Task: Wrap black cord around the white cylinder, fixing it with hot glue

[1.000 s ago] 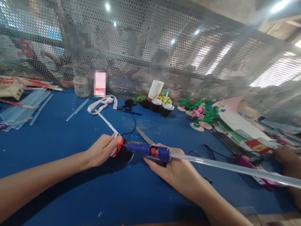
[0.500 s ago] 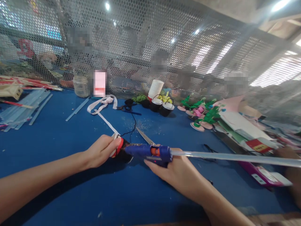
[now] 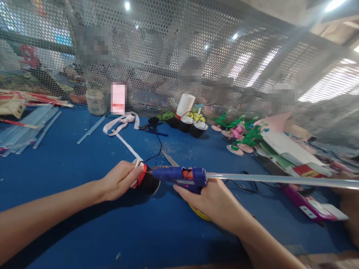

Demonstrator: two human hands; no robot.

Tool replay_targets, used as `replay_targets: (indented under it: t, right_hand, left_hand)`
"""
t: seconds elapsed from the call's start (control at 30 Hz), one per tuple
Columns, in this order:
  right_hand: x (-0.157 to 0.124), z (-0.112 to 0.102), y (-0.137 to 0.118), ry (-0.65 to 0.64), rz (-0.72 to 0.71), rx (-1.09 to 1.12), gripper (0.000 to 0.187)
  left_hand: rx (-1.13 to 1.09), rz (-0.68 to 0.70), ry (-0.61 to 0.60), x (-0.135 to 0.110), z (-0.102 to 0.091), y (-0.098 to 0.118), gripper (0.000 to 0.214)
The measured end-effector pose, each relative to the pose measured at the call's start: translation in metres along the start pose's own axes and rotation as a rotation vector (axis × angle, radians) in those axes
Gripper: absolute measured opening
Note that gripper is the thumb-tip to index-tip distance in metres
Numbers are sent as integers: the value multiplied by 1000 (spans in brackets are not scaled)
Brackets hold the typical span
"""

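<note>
My left hand (image 3: 122,180) is closed on a small cup (image 3: 148,183) wrapped in black yarn with a red band, tilted on its side. A white ribbon (image 3: 127,145) runs from the cup's rim back to a loose coil, and a black strand (image 3: 159,147) trails away beside it. In my right hand (image 3: 217,201) is a blue hot glue gun (image 3: 179,176), its nozzle at the red band near my left thumb. A long clear glue stick (image 3: 280,180) sticks out of the gun's rear. Scissors (image 3: 169,158) lie partly hidden beneath the gun and hand.
At the back stand a stack of white cups (image 3: 186,104), two black-wrapped little buckets (image 3: 199,129) and a clear jar (image 3: 95,101). Glue sticks (image 3: 30,127) lie at left. Green-leaved craft pieces (image 3: 249,138), papers (image 3: 294,149) and a purple box (image 3: 304,203) are at right, before a perforated metal screen (image 3: 157,48).
The glue gun and my right hand have shifted slightly; the gun's rear end and glue stick sit higher. More of the cup's base and the scissors' yellow handle now show.
</note>
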State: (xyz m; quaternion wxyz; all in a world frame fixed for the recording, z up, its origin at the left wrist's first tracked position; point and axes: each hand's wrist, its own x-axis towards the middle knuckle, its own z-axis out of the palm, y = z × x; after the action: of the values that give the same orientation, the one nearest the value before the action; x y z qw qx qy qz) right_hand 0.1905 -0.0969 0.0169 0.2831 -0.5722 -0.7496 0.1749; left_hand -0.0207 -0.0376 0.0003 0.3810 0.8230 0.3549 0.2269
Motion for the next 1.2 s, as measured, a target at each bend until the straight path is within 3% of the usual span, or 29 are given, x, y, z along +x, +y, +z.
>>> replay_targets:
  t: [0.53, 0.8, 1.2]
  right_hand:
    - [-1, 0, -3, -10, -21, -7, 16]
    - [9, 0, -2, -77, 238, 100, 23]
    - [9, -3, -6, -96, 312, 186, 24]
  left_hand:
    - [22, 54, -4, 0, 0, -2, 40]
    - [133, 151, -14, -2, 0, -5, 36]
    - [170, 248, 19, -3, 0, -6, 33]
